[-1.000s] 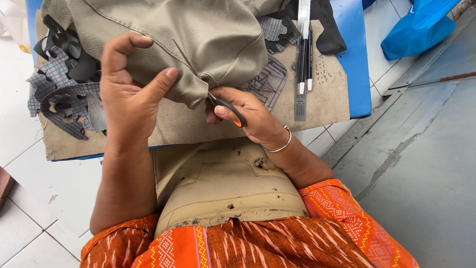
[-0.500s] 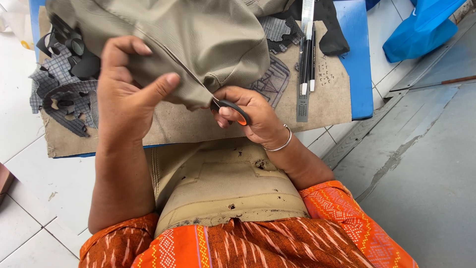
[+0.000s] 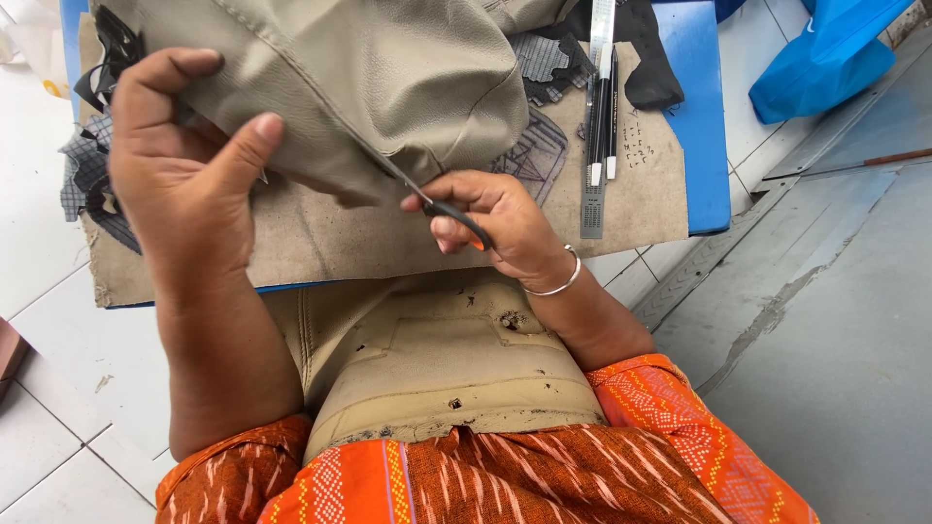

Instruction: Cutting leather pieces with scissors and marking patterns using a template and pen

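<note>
Head view, seated worker trimming upholstery. Beige leather cover (image 3: 388, 78) is draped over the far part of the surface, its lower edge lifted toward the body. Left hand (image 3: 189, 180) pinches that edge between thumb and curled fingers, holding it taut. Right hand (image 3: 490, 218) is closed through the black loops of the small scissors (image 3: 437, 202), whose thin blades point up and to the left into the fold, just beside the left thumb. Compared with half a second ago, the blades have slid further along the edge toward the left hand, and the cover sits a little higher; judged from this, the cut is advancing along the seam line and is not finished. Beyond the right hand lie a metal ruler (image 3: 594, 165) and a pen (image 3: 610, 107), with dark fabric scraps (image 3: 646, 58) near them. Under both hands lies a brown cardboard sheet (image 3: 388, 243) over the blue surface (image 3: 704, 116). Nearer the body, a second beige panel (image 3: 437, 359) rests on the lap.
</note>
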